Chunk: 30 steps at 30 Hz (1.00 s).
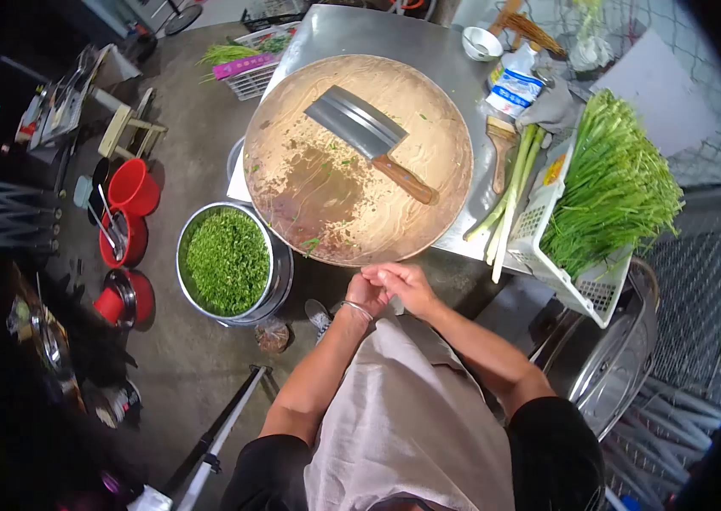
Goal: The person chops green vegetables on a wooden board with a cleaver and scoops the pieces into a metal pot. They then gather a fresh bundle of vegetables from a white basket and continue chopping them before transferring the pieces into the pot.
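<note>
My left hand (364,295), with a bracelet at its wrist, and my right hand (406,288) meet at the near edge of a round wooden chopping block (284,140). Both are closed, fingers pressed together, the right over the left's fingertips; whatever may be between them is hidden. Across the block lies a cleaver (356,122), its wooden handle slanting toward the lower right, apart from both hands. Wet patches and green scraps mark the wood. To the left stands a metal pot (279,288) full of chopped greens (226,262).
The block rests on a metal table (360,32). At right are a white basket (578,294) of long green stalks (608,187), leeks (517,192), a brush (500,153) and a bottle (516,81). Red buckets (133,187) and a wooden stool (130,128) occupy the left floor.
</note>
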Available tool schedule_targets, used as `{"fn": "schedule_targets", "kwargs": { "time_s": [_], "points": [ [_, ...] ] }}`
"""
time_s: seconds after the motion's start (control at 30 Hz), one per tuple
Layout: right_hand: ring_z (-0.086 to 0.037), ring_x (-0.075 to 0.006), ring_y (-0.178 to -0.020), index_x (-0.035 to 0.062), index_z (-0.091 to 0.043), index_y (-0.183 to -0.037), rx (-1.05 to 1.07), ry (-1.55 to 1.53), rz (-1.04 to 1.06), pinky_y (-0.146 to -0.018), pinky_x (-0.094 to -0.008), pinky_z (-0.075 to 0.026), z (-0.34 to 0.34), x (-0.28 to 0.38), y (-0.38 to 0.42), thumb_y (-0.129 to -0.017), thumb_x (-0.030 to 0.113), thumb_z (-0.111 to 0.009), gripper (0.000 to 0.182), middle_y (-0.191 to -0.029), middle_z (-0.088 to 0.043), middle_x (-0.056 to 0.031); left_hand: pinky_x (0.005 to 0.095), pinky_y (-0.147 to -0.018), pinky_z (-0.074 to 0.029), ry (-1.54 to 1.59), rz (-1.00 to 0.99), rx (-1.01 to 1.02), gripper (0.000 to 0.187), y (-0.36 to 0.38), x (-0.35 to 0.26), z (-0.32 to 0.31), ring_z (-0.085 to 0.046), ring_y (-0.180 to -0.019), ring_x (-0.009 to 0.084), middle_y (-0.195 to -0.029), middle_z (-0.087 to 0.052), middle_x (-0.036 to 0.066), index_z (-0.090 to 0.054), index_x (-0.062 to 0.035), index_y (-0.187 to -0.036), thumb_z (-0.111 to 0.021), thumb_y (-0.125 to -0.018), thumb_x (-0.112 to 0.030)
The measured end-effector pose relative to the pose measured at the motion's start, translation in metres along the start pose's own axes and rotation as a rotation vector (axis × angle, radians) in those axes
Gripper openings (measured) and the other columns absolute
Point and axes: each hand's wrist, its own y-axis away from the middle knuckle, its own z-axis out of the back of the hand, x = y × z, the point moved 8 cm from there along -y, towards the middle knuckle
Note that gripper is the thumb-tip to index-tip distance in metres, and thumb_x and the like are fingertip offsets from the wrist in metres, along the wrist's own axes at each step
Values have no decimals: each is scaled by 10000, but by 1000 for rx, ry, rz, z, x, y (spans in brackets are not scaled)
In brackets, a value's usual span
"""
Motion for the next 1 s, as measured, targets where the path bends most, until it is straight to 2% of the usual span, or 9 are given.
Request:
{"fn": "schedule_targets", "kwargs": {
  "time_s": [0.13, 0.37, 0.53, 0.67, 0.73, 0.83, 0.9, 0.97, 1.0],
  "points": [
    [-668, -176, -1100, -6, -693, -1228, 70, 2, 148, -996, -334, -518, -3, 30, -32, -1077, 248, -499, 353, -1147, -731, -107, 466, -906, -621, -172, -93, -543, 320, 31, -15, 5, -709, -1027, 366, -1077, -692, 222, -585, 52, -1162, -413, -1009, -169],
    [-672, -172, -1048, -14, -686, -1212, -224, -62, 390, -977, -332, -521, -10, 56, -145, -1073, 244, -501, 347, -1142, -728, -108, 437, -865, -638, -275, -212, -735, 301, 95, -115, 19, -725, -965, 372, -1017, -715, 223, -603, 54, -1036, -426, -988, -185],
    [-676, -166, -1055, 7, -678, -1235, -30, -56, 101, -857, -311, -568, -135, 20, -99, -1069, 279, -505, 363, -1147, -726, -94, 408, -824, -640, -458, -157, -634, 355, 101, -157, 10, -725, -905, 313, -993, -702, 202, -612, 36, -1075, -422, -996, -253],
    [-620, -289, -1100, 10, -645, -1112, -109, 437, 599, -953, -405, -486, -204, 17, -93, -987, 174, -585, 215, -1135, -660, -143, 508, -1041, -499, -380, -328, -323, 351, 127, -192, 23, -657, -1027, 363, -999, -686, 198, -676, 26, -1016, -518, -960, -282],
    [-566, -337, -1157, 34, -618, -1115, 6, 545, 673, -1035, -439, -422, -246, 35, -90, -981, 184, -575, 205, -1198, -594, -150, 437, -890, -540, -553, -555, -217, 339, 158, -215, 8, -653, -899, 313, -925, -690, 177, -666, 34, -963, -489, -974, -255],
    [-579, -331, -1134, 28, -605, -1087, 213, 484, 831, -999, -442, -472, -292, 88, -65, -903, 87, -655, 199, -1180, -552, -144, 383, -787, -556, -814, -754, -709, 356, 232, -275, -19, -655, -805, 277, -861, -693, 153, -662, 33, -957, -443, -1010, -242],
    [-581, -324, -1129, 25, -603, -1069, 210, 543, 999, -967, -420, -502, -304, 111, -52, -876, 45, -664, 203, -1170, -550, -145, 418, -816, -558, -572, -829, -347, 400, 271, -345, 18, -666, -795, 310, -863, -707, 150, -666, 20, -1084, -432, -1044, -301],
    [-593, -322, -1110, 19, -604, -1048, 240, 575, 916, -951, -404, -509, -304, 107, -46, -877, 40, -655, 180, -1164, -552, -139, 506, -860, -544, -2049, -774, -1242, 471, 305, -383, 13, -674, -945, 370, -1046, -713, 190, -631, -82, -1289, -496, -1027, -449],
    [-597, -320, -1104, 20, -605, -1043, 238, 579, 871, -943, -400, -511, -302, 99, -45, -879, 41, -652, 172, -1161, -554, -137, 529, -894, -529, -2535, -521, -1479, 499, 319, -381, 15, -640, -1053, 396, -1181, -667, 199, -598, -150, -1350, -544, -994, -495]
  ]
}}
